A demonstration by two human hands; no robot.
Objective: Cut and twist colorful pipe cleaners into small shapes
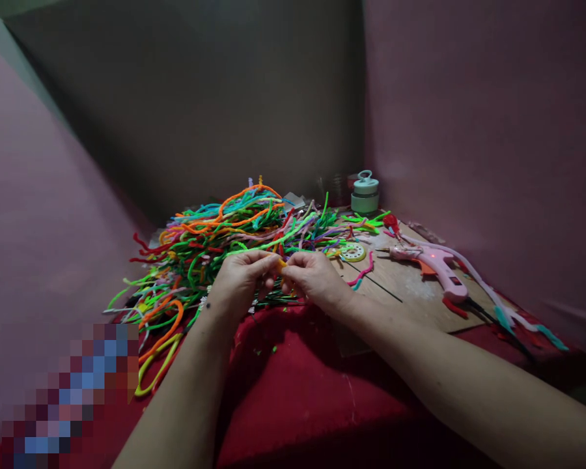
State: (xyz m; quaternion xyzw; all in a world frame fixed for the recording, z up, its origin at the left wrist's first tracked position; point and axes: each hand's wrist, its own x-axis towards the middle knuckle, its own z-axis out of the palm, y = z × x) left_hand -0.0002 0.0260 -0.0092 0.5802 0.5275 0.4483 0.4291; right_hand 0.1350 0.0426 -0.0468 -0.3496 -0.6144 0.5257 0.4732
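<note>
My left hand [245, 277] and my right hand [315, 277] meet in the middle, fingertips pinched together. Between them is a small orange-yellow pipe cleaner [282, 264], mostly hidden by the fingers. Just behind my hands spreads a large heap of pipe cleaners [209, 228] in green, orange, red, pink and other colours. A light green strand from the heap passes right behind my fingers.
On the right a pink glue gun [437, 260], its red light lit, lies on a brown board [415, 299]. A yellow-rimmed disc [353, 252] and a mint-coloured container [365, 193] are farther back. Red cloth [293, 391] covers the table; pink walls flank it.
</note>
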